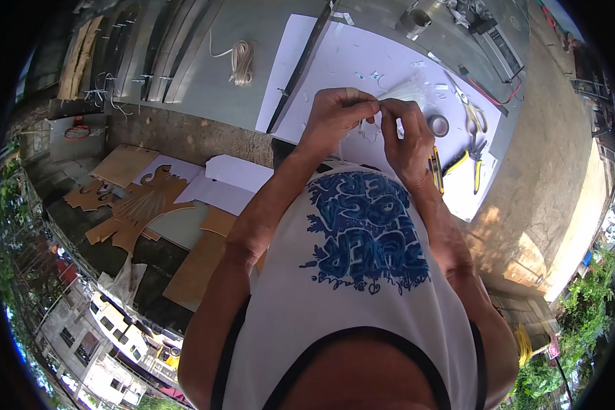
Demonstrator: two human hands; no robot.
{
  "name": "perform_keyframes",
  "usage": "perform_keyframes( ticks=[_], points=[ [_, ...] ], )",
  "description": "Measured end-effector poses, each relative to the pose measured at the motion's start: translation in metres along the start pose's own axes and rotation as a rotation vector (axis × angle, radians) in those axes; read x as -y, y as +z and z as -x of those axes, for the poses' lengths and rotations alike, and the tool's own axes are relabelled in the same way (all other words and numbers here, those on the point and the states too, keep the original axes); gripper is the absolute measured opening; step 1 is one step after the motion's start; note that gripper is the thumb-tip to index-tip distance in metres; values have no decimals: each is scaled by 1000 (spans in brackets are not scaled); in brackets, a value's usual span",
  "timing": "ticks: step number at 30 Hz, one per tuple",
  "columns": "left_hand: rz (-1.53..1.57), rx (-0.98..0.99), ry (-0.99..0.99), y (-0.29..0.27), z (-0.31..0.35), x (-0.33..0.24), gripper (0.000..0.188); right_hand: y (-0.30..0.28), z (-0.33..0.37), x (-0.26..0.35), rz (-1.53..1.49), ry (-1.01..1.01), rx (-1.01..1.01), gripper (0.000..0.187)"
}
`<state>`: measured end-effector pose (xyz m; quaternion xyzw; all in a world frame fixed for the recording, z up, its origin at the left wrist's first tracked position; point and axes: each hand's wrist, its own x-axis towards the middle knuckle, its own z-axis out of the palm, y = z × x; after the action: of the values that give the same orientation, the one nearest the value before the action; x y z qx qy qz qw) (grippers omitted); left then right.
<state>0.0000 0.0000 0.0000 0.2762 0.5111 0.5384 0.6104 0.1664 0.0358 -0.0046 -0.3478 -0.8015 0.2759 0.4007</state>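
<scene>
Over a white sheet (362,51) on the table, my left hand (338,117) and my right hand (408,139) meet fingertip to fingertip. Both are closed in a pinch. What they pinch is too small to make out; a thin, pale wire-like strand seems to hang just below the fingers. Behind the hands lies a clear bag of thin white strips (408,90). To the right of my right hand are a roll of tape (438,126), a yellow utility knife (436,169), yellow-handled pliers (466,162) and scissors (470,109).
A long dark strip (299,72) crosses the sheet at left. A coiled pale cord (242,63) and more long strips (164,51) lie farther left. A metal can (413,24) and a grey box with wires (497,49) stand at the back. Cut brown boards (140,208) lie low at left.
</scene>
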Motion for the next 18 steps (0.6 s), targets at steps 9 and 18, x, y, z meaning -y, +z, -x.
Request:
perform_keyframes(
  ticks=[9,18],
  points=[
    [122,-148,-13,-2,-2,6,16,17,2,11,-61,31,42,42],
    [187,-148,-96,-22,-3,28,22,26,-6,-5,123,-58,200,40]
  ],
)
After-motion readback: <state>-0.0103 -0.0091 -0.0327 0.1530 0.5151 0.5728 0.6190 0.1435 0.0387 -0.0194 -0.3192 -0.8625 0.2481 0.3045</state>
